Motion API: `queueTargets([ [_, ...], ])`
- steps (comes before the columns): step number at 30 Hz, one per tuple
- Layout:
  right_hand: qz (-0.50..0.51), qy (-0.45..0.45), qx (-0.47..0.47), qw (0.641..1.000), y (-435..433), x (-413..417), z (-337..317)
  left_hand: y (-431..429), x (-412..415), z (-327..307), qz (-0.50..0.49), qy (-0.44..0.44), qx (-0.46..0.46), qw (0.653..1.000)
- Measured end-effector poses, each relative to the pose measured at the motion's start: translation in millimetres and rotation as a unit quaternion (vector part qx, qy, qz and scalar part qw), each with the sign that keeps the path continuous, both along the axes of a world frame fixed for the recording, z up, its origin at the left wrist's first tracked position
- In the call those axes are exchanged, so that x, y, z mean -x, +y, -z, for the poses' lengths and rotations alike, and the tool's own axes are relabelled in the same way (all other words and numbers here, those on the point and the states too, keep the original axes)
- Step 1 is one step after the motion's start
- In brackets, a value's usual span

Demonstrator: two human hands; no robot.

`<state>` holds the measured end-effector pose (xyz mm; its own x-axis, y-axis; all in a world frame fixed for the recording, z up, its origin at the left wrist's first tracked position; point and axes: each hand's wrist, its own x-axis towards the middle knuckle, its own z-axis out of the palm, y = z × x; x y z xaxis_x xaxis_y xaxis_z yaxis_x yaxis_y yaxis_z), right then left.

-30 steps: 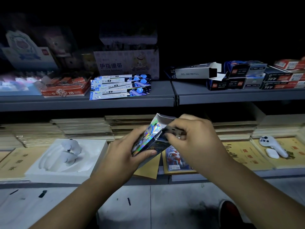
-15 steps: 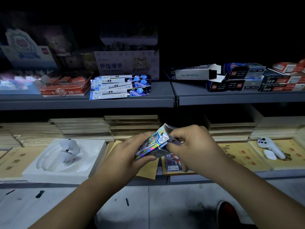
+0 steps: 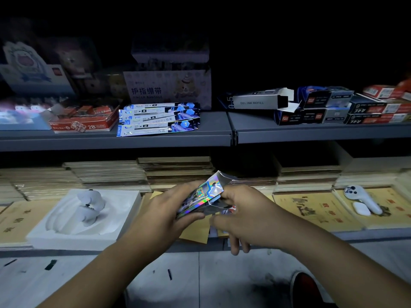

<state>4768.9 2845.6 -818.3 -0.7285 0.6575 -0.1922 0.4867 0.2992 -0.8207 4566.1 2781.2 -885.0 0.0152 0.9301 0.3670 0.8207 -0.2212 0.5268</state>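
A shiny holographic foil pack (image 3: 201,195) sits tilted in front of the lower shelf, its torn silver top pointing up and right. My left hand (image 3: 164,213) grips the pack from below and the left, thumb along its lower edge. My right hand (image 3: 244,216) is at the pack's open right end, thumb and forefinger pinching something dark there; what it pinches is mostly hidden. Its other fingers hang down, blurred.
The grey upper shelf (image 3: 173,141) carries blue pen packs (image 3: 159,120), a red 2B box (image 3: 84,121) and a gel ink refill box (image 3: 259,102). The lower shelf holds stacked yellow booklets (image 3: 311,210), a white tray (image 3: 66,232) with a figure, and a white toy (image 3: 360,197). A shoe (image 3: 304,287) shows below.
Both hands have dropped lower with the foil pack. My right hand has uncurled its lower fingers and shifted down along the pack's open end.
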Motion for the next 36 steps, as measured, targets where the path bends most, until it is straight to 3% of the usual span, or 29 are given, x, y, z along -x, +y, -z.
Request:
queueTargets([
  [11, -0.061, -0.008, 0.106, 0.992, 4.6, -1.7, 1.3, -4.6, -0.6, -4.8, 0.018, 0.024, -0.005, 1.000],
  [16, -0.064, -0.032, 0.070, 0.995, 1.9, 1.3, 5.5, -4.5, 1.0, -3.6, 0.022, 0.021, -0.005, 1.000],
  [23, -0.002, 0.022, 0.028, 0.999, 1.5, 1.7, -0.3, 3.9, -1.0, -4.8, 0.013, -0.025, -0.030, 0.999],
  [31, 0.054, -0.005, -0.199, 0.978, -4.4, 0.4, -4.9, 1.4, -15.0, -11.2, 0.008, -0.105, -0.058, 0.993],
  [36, 0.045, -0.021, -0.147, 0.988, -3.0, 3.3, -3.2, 1.3, -12.9, -6.8, -0.001, -0.084, -0.054, 0.995],
])
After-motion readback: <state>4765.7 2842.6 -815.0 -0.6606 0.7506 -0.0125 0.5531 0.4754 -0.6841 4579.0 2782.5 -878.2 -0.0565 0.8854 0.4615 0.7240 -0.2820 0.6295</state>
